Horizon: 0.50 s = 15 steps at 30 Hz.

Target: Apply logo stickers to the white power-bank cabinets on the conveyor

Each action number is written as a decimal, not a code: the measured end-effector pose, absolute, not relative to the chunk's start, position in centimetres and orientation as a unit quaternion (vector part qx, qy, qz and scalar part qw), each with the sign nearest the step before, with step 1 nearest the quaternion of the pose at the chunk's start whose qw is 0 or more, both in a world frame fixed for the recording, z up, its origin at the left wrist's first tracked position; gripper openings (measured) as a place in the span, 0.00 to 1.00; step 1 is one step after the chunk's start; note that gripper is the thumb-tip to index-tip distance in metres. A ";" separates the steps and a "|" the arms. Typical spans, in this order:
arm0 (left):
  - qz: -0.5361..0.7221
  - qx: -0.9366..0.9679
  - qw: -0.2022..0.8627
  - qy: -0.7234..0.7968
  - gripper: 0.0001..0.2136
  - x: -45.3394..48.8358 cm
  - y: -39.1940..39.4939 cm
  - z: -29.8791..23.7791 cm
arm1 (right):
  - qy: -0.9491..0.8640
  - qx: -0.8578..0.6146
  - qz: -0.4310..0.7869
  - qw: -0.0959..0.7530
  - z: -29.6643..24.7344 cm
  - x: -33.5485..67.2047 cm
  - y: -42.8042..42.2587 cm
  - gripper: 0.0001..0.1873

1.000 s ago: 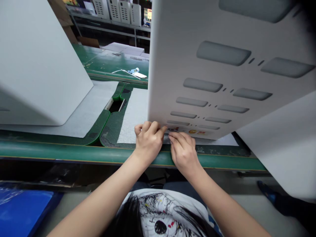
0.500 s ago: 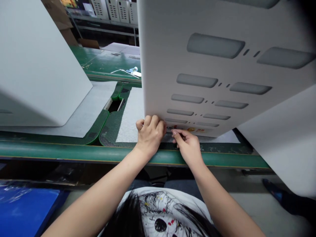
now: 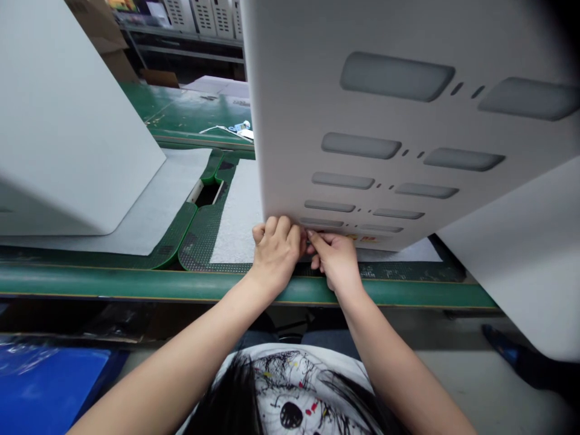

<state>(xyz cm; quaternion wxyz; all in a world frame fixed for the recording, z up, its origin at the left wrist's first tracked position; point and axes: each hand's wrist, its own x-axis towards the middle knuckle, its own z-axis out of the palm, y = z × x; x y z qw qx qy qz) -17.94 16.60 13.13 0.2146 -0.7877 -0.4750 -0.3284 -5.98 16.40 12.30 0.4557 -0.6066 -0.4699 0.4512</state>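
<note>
A tall white cabinet (image 3: 362, 109) with rows of grey oblong recesses stands on a white foam sheet (image 3: 235, 217) on the green conveyor. My left hand (image 3: 275, 254) is closed, its knuckles pressed against the cabinet's lower left corner. My right hand (image 3: 336, 258) is beside it, fingers pinched on a small coloured sticker (image 3: 365, 238) at the cabinet's bottom edge; most of that sticker is hidden by the fingers. The two hands touch each other.
Another white cabinet (image 3: 67, 121) stands on foam at the left, and a third white panel (image 3: 525, 254) at the right. The green conveyor rail (image 3: 113, 281) runs along the front edge. A blue bin (image 3: 40, 386) sits low left. A cable and small tag (image 3: 235, 128) lie on the far belt.
My right hand has slid left along the cabinet's bottom edge until it meets my left hand, covering more of the sticker. The left hand has stayed at the corner.
</note>
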 end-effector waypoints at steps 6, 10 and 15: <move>-0.339 -0.793 0.122 -0.490 0.04 -18.9 16.2 13.3 | -0.482 -0.626 0.407 0.458 12.3 -6.1 16.5 0.17; -0.398 -0.737 0.053 -0.544 0.01 -19.8 15.9 13.2 | -0.520 -0.641 0.372 0.425 12.9 -5.8 16.3 0.15; -0.409 -0.729 0.055 -0.546 0.01 -20.1 15.9 13.0 | -0.574 -0.649 0.310 0.392 14.1 -5.5 16.1 0.13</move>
